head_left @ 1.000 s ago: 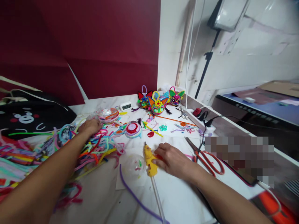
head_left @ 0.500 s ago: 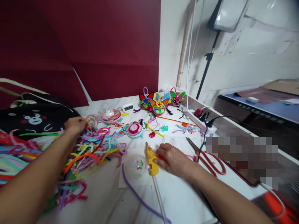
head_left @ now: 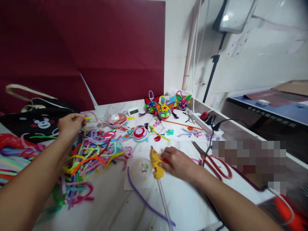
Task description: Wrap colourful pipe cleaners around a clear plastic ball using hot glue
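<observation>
At the left, above a tangled heap of pipe cleaners [head_left: 96, 154], my left hand [head_left: 70, 125] has its fingers pinched together. A yellow pipe cleaner [head_left: 88, 118] pokes out at the fingertips, and a pale strand hangs below them. My right hand [head_left: 179, 163] is curled around the handle side of a yellow glue gun [head_left: 158, 166], which lies with its nozzle pointing away from me. A clear glue stick [head_left: 163, 202] sticks out of its back end. Left of the gun sits a clear dome [head_left: 141, 169] on white paper, with a purple pipe cleaner [head_left: 144, 200] curving past it.
Orange-handled scissors [head_left: 211, 162] lie right of my right hand. Colourful fox-like ornaments [head_left: 165, 109], a small digital timer [head_left: 133, 111] and a red-and-white coiled disc [head_left: 140, 133] stand farther back. A power strip [head_left: 209, 125] with cords runs along the right edge. A black bag [head_left: 29, 125] is at left.
My left hand has drawn back slightly left and up out of the heap, with a yellow pipe cleaner now showing at its fingertips. My right hand stays at the glue gun.
</observation>
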### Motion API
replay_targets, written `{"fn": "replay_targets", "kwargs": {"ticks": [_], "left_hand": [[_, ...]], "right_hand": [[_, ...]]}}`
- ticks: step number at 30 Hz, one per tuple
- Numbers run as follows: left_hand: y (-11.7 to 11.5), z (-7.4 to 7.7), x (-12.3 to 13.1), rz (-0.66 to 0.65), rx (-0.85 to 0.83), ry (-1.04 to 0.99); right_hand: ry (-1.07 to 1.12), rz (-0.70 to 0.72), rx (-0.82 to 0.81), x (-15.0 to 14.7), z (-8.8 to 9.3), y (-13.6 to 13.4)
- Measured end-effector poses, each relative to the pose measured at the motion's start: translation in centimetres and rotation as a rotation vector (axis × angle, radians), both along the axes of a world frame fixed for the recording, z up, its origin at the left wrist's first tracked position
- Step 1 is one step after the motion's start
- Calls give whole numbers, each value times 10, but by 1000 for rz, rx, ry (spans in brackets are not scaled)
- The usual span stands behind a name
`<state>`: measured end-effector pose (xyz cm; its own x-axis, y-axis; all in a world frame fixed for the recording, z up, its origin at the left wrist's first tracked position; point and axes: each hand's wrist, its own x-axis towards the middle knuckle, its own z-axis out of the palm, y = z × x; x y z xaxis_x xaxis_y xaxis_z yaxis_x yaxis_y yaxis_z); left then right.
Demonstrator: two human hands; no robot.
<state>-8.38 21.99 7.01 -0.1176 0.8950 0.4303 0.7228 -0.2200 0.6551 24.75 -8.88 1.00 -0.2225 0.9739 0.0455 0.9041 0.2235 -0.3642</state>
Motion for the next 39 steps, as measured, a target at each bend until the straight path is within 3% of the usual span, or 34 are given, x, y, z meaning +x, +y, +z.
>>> {"fn": "replay_targets", "kwargs": {"ticks": [4,9,14,19,25,29,33,36,39], "left_hand": [[-25,8,18,-20,34,-368],[-60,12,37,-111,34,-622],[-89,8,51,-198,-44,-746],[-109,6,59,-252,-98,-743],[-105,-5,49,-205,-132,-484],[-91,-15,34,-107,-150,-104],[-83,-16,24,-3,-141,330],[-85,-13,24,-9,-101,564],[-87,-11,29,-124,-20,723]], "right_hand": [[-4,3,-2,0,-1,0],[4,2,5,0,-2,0],[6,7,-8,1,1,-1],[13,7,-11,1,1,0],[69,3,13,1,3,0],[109,-14,58,0,6,-2],[117,-77,117,0,9,-3],[120,-132,144,0,11,-3],[134,-146,161,0,12,-4]]}}
